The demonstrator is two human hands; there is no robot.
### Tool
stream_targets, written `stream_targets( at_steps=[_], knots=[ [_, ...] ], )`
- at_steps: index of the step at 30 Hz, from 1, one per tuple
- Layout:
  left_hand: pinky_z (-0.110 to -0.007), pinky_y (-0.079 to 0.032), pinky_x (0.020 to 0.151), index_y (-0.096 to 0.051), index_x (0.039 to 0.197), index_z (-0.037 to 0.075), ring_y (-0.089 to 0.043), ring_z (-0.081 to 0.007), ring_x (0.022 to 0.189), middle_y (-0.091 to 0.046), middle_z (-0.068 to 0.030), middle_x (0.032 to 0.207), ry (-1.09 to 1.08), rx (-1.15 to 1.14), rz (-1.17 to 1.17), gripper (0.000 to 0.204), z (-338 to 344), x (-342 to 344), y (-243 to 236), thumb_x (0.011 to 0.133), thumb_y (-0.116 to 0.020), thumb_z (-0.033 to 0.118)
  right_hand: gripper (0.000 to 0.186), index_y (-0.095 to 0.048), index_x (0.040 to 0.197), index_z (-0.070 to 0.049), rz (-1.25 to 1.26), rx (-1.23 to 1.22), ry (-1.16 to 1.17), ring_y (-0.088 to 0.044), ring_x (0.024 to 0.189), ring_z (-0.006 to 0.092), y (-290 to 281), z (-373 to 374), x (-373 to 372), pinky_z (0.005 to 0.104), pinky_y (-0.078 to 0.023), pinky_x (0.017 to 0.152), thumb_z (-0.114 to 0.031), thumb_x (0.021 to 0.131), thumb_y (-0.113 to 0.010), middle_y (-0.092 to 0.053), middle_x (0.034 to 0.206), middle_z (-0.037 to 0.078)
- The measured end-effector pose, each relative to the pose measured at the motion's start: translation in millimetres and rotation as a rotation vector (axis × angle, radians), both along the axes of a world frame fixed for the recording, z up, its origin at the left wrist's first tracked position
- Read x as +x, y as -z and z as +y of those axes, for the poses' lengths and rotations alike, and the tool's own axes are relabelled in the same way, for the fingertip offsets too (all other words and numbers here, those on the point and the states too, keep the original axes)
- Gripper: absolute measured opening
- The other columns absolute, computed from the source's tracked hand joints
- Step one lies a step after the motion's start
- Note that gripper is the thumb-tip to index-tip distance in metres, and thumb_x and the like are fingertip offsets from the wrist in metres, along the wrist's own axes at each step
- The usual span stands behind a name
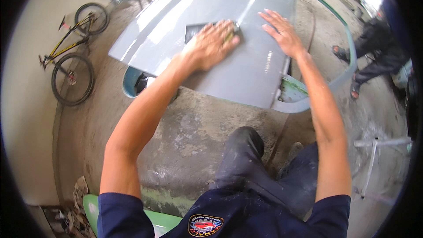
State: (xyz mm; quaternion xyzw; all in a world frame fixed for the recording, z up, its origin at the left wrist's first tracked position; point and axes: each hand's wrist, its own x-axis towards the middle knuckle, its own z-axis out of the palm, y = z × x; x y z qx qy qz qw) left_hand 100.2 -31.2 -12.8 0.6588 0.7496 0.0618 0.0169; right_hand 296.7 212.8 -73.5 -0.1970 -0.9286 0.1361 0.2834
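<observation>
My left hand (210, 44) lies over a dark, flat sanding sheet (192, 32) on a large grey, glossy panel (242, 88), pressing on it with its fingers close together; a yellowish item partly shows under the fingertips. My right hand (282, 35), fingers spread and holding nothing, is over the right part of the panel; whether it touches the surface I cannot tell. A curved pale green frame (346, 35) loops out from beyond the panel's right side.
A black-and-yellow bicycle (66, 50) leans by the left wall. A blue bucket (131, 81) sits under the panel's left corner. Another person's legs (365, 70) are at the right. A metal stand (376, 143) is at lower right, a green panel (163, 220) behind me.
</observation>
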Motion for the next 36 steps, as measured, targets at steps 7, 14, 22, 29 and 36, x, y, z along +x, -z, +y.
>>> stream_targets(
  at_steps=[7,14,22,29,36],
  knots=[
    [-0.048,-0.021,0.133,-0.026,0.169,0.011,-0.025,-0.0329,0.162,-0.031,-0.0218,0.172,-0.591,-0.067,-0.525,0.083,-175,-102,-35,0.109,-0.02,0.068,0.064,-0.047,0.161,-0.038,-0.024,-0.03,-0.002,-0.025,0.163,0.0251,0,4,0,0.0515,-0.012,0.136,-0.069,0.105,-0.04,-0.035,0.174,0.0],
    [-0.049,-0.004,0.136,-0.019,0.171,0.012,-0.009,-0.0312,0.165,-0.013,-0.0143,0.179,-0.129,0.086,-0.037,0.073,-137,11,-5,0.113,-0.019,0.056,0.065,-0.046,0.162,-0.036,-0.003,-0.071,-0.013,-0.025,0.163,0.0271,-5,-2,1,0.0516,-0.012,0.135,-0.068,0.106,-0.04,-0.035,0.174,0.0],
    [-0.046,-0.025,0.133,-0.03,0.167,0.011,-0.029,-0.0313,0.16,-0.036,-0.0177,0.17,-0.541,-0.147,-0.383,0.073,-126,-85,-37,0.111,-0.03,0.057,0.064,-0.043,0.164,-0.034,-0.061,-0.047,-0.017,-0.023,0.163,0.0281,-5,2,2,0.053,-0.013,0.135,-0.065,0.108,-0.039,-0.033,0.175,0.001],
    [-0.054,-0.014,0.135,-0.03,0.168,0.011,-0.019,-0.0319,0.164,-0.026,-0.0157,0.176,-0.256,-0.056,-0.119,0.08,-148,-65,-35,0.108,-0.031,0.064,0.065,-0.045,0.163,-0.034,-0.046,-0.068,-0.01,-0.023,0.163,0.0265,-7,-3,3,0.0509,-0.012,0.135,-0.067,0.107,-0.039,-0.033,0.174,0.001],
    [-0.051,-0.011,0.136,-0.021,0.172,0.021,-0.013,-0.0259,0.165,-0.018,-0.008,0.179,-0.217,-0.287,-0.168,0.118,-140,-56,-53,0.083,-0.019,0.099,0.066,-0.048,0.161,-0.034,0.007,-0.014,0.005,-0.026,0.162,0.0258,7,0,1,0.0499,-0.012,0.136,-0.069,0.106,-0.04,-0.037,0.173,0.002]
  ],
)
